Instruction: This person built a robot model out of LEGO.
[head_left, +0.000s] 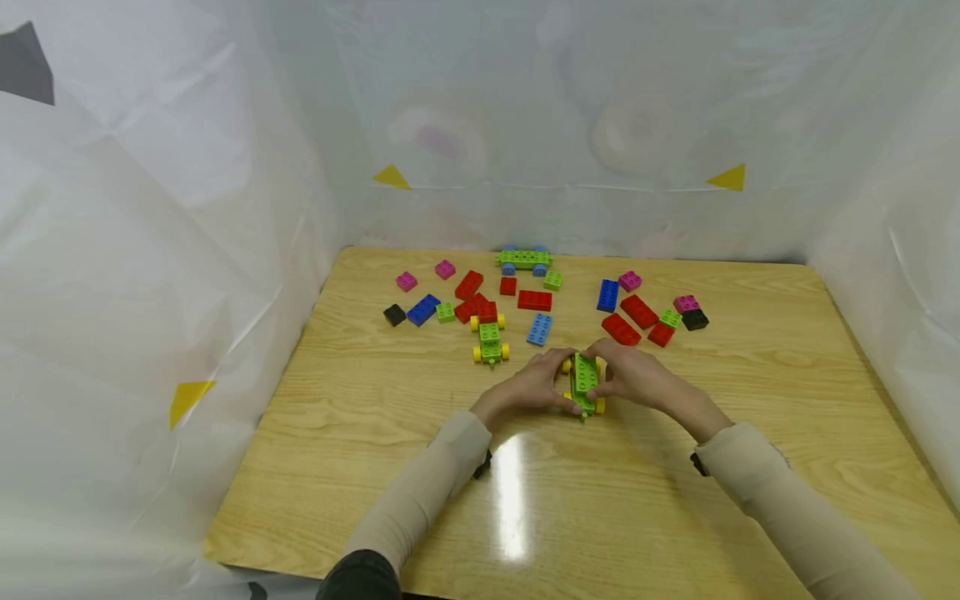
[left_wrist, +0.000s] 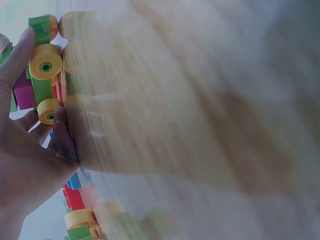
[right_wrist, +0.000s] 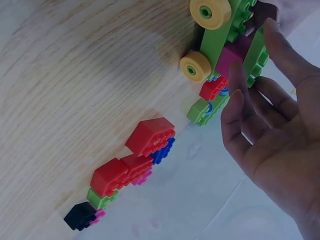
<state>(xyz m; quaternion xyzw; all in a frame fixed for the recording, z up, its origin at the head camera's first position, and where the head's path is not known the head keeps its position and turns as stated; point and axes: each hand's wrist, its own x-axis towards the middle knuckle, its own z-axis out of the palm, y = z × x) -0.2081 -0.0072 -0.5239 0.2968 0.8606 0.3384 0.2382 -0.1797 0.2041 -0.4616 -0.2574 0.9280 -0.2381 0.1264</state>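
Between the two hands, near the middle of the table, stands a toy block car (head_left: pixel 584 402) with a green wheeled base and yellow wheels. A magenta brick (right_wrist: pixel 232 56) sits on that base, and a long green brick (right_wrist: pixel 256 55) lies over the magenta one. My left hand (head_left: pixel 536 385) holds the car from the left, thumb at the near end and fingers by the far wheel (left_wrist: pixel 49 111). From the other side my right hand (head_left: pixel 633 377) pinches the long green brick between thumb and fingers.
Left of the hands stands another green car (head_left: pixel 490 335) with yellow wheels. A green base with blue wheels (head_left: pixel 523 260) is at the back edge. Loose bricks lie around: a light blue brick (head_left: pixel 539 329), a red brick (head_left: pixel 621 329), a black brick (head_left: pixel 695 320) and several others.
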